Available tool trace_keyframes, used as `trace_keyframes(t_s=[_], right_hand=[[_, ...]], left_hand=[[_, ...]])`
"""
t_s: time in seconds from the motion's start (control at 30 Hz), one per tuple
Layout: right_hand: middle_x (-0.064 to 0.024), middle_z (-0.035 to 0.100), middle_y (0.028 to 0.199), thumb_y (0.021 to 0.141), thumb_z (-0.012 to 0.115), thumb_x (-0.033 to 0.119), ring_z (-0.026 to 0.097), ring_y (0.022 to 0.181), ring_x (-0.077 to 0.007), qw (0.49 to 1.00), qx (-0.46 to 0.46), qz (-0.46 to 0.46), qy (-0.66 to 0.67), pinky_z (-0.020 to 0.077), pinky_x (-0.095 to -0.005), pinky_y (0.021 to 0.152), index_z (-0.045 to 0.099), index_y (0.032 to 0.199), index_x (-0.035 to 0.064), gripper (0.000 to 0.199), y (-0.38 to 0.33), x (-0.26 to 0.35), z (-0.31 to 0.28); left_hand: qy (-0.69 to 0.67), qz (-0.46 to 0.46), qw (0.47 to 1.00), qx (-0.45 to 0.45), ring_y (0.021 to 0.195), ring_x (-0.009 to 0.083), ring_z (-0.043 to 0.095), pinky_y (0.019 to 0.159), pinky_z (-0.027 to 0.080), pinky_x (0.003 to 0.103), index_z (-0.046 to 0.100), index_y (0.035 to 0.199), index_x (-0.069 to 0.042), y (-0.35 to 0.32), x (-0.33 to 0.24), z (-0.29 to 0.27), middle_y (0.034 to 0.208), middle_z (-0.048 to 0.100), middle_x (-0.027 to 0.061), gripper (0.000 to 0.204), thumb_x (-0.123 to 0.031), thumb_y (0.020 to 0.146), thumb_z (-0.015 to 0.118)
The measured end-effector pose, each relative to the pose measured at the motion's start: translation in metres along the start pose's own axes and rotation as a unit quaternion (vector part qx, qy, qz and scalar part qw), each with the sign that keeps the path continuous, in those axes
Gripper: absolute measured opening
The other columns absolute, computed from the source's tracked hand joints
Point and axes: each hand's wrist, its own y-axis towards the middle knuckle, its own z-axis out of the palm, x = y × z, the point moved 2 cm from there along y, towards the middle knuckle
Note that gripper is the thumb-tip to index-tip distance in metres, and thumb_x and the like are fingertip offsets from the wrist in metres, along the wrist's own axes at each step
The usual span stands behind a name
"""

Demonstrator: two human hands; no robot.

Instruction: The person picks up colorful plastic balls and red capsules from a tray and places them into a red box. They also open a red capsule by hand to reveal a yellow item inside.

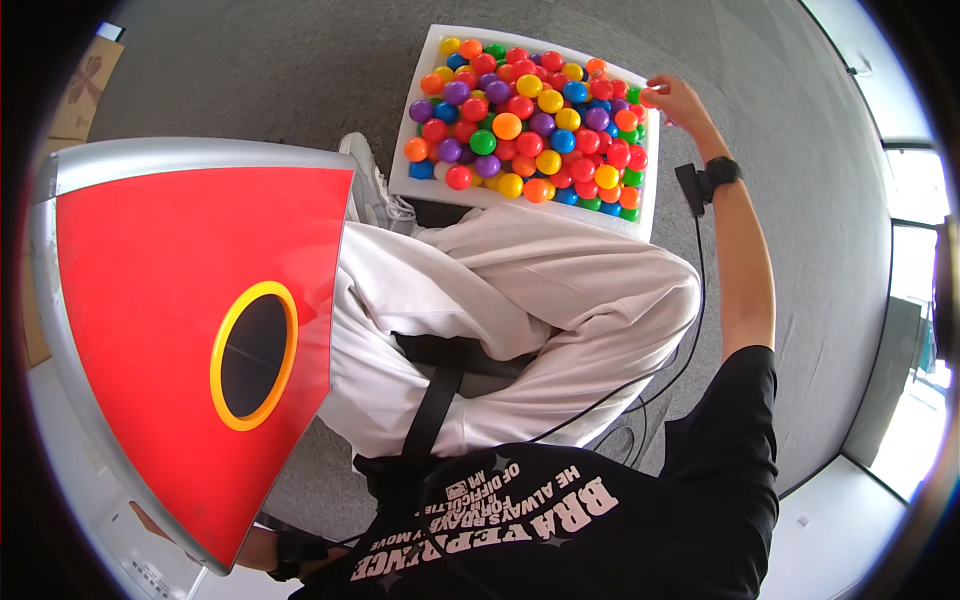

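Dozens of balls in the tray, one at the fingertips

Dozens of small glossy plastic balls (520,120) in red, orange, yellow, green, blue and purple fill the white foam tray (424,150) on the floor. Right hand (675,100) reaches to the tray's far right corner, fingers pinched on a red-orange ball (649,98) at the rim. Left hand: mostly hidden under the big red panel with silver edge (170,300); grip not readable. Its yellow-ringed round hole (254,355) shows only dark inside. Judgement: tray near full, most work remains. Grey carpet floor (780,150); bright windows at right.
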Motion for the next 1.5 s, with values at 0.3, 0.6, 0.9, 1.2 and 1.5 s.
trace_keyframes(t_s=[0.3,0.6,0.9,1.2,1.5], right_hand=[[-0.0181,0.071,0.110,0.079,0.068,0.033,0.067,0.104,-0.0348,0.983,-0.026,-0.113,-0.140,0.0518,-0.0422,0.091,0.068,0.115,0.0040,0.046,0.004,0.020,0.017],[-0.0160,0.067,0.116,0.082,0.062,0.024,0.062,0.111,-0.0324,0.984,-0.076,-0.119,-0.109,0.0490,-0.0408,0.095,0.065,0.119,0.0054,0.041,0.008,0.012,0.001],[-0.0182,0.062,0.119,0.081,0.067,0.013,0.059,0.114,-0.0321,0.968,-0.090,-0.234,-0.030,0.0471,-0.0403,0.099,0.063,0.118,0.0057,0.038,0.035,0.076,0.013],[-0.0177,0.071,0.107,0.087,0.072,0.033,0.069,0.098,-0.0311,0.969,-0.039,-0.166,-0.180,0.0551,-0.0402,0.088,0.072,0.108,0.0022,0.038,0.075,0.108,0.034],[-0.0204,0.069,0.114,0.090,0.062,0.028,0.067,0.103,-0.0363,0.951,0.070,-0.207,-0.218,0.0533,-0.0421,0.092,0.068,0.115,-0.0003,0.038,0.103,0.094,0.067]], left_hand=[[0.004,0.000,1.000,0.001,0.124,0.0360,0.056,0.097,0.053,0.049,0.045,0.142,-0.005,0.001,0.001,-0.004,0.138,0.049,0.0201,0.066,-0.053,0.097,0.053],[0.004,-0.005,1.000,0.001,0.124,0.0362,0.056,0.098,0.053,0.049,0.045,0.142,-0.005,0.001,-0.001,0.001,0.138,0.049,0.0202,0.065,-0.052,0.097,0.053],[0.008,-0.004,1.000,0.001,0.124,0.0363,0.056,0.098,0.053,0.049,0.045,0.142,-0.005,0.002,-0.004,0.004,0.138,0.049,0.0204,0.065,-0.052,0.098,0.053],[0.009,-0.006,1.000,0.003,0.124,0.0364,0.056,0.098,0.053,0.049,0.044,0.142,-0.005,0.003,-0.003,0.007,0.138,0.049,0.0205,0.064,-0.051,0.098,0.053],[0.015,-0.012,1.000,0.010,0.124,0.0365,0.056,0.098,0.052,0.049,0.044,0.142,-0.005,0.002,-0.003,0.010,0.139,0.049,0.0207,0.064,-0.051,0.098,0.053]])
